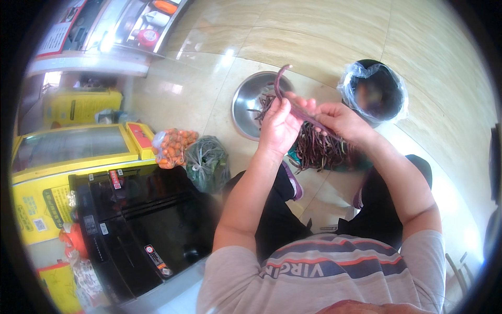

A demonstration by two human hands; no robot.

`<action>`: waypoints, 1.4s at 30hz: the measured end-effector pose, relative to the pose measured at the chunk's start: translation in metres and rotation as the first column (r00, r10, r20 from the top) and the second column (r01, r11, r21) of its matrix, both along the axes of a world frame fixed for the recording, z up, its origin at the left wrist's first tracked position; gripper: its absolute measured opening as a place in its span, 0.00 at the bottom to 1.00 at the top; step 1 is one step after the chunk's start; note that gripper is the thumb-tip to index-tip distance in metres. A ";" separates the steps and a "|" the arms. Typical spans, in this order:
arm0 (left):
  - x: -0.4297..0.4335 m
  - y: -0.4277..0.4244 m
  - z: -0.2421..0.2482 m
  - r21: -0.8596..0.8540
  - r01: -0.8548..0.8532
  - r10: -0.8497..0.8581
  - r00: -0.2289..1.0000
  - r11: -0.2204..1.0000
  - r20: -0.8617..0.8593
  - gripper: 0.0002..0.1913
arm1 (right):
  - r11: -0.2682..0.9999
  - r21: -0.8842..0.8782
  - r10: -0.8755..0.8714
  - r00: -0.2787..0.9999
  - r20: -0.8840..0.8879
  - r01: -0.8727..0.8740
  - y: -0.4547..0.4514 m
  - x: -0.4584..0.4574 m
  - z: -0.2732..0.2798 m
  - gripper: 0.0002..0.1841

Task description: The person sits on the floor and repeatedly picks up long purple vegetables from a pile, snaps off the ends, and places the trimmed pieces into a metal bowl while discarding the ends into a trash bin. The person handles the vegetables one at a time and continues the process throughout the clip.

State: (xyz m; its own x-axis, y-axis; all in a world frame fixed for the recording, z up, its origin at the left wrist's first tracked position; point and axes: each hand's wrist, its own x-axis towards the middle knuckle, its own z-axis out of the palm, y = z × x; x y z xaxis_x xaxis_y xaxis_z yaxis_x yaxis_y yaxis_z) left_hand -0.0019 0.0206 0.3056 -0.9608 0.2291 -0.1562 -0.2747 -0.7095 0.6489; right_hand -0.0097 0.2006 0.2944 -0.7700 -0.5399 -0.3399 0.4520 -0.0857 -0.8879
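Observation:
A long purple bean pod point(279, 80), curved at its far tip, runs between my two hands. My left hand point(280, 123) grips it near the middle, palm turned up. The fingers of my right hand point(338, 119) pinch it closer to its near end. Below my hands a heap of long purple beans point(319, 151) lies on a green bag point(295, 155) on the floor. Partly behind my left hand stands a round steel basin point(245, 104) with short bean pieces point(266, 103) in it.
A black bin point(370, 64) lined with a clear bag stands at the far right. To the left are a bag of carrots point(174, 147), a bag of green vegetables point(208, 161), a black glossy appliance point(168, 231) and a yellow chest freezer point(74, 147). My knees flank the heap.

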 end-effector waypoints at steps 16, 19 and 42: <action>0.004 0.016 0.003 -0.037 0.027 -0.029 0.998 0.999 -0.056 0.08 | 0.919 0.337 -0.036 0.894 -0.447 0.205 -0.008 0.010 -0.003 0.08; -0.001 0.015 0.004 0.002 0.001 -0.001 0.999 1.000 -0.042 0.08 | 0.980 0.146 -0.127 0.988 -0.086 0.139 -0.005 0.002 -0.003 0.09; -0.009 -0.003 0.006 -0.294 -0.240 0.217 0.970 0.925 -0.109 0.07 | 0.905 -0.426 0.141 0.943 0.302 0.001 0.027 -0.013 0.003 0.09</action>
